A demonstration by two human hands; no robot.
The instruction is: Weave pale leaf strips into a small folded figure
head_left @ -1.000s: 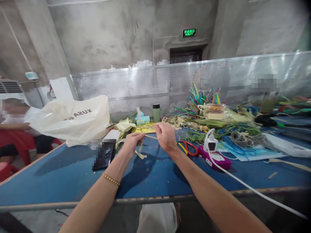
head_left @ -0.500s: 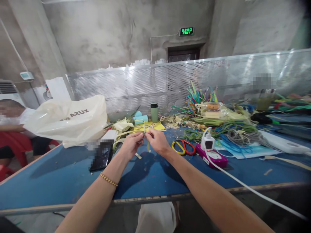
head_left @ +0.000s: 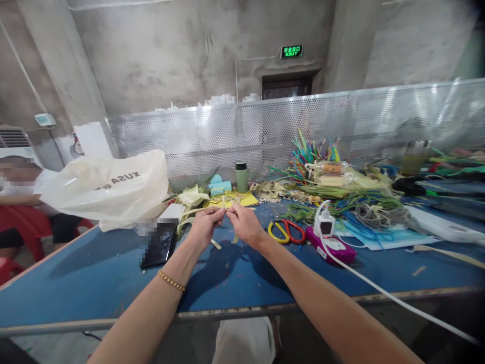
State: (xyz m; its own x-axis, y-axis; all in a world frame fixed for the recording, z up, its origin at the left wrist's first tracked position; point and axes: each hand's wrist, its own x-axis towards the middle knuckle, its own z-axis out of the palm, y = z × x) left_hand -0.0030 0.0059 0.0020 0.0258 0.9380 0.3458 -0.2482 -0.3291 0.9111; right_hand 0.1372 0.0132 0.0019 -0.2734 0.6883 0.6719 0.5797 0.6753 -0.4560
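While both hands meet fingertip to fingertip above the tabletop, a thin pale strip stands up between them. The left hand pinches it, and the right hand pinches from the other side, with its fingers curled. Probably the tips are kept so near because such a narrow, soft piece bends easily without support on both sides. The fingers hide its middle, so I cannot tell whether the pale length reaching left is the same piece.

Below the left hand lies a scrap. The scissors rest just right of the right wrist, perhaps put there to be quickly taken. Farther right are a purple power strip and its white cable, which crosses the near edge but is apart from the right arm. A phone lies left of the left hand, near a large bag. Behind the hands, yellow paper, blue rolls and a bottle crowd the far side.
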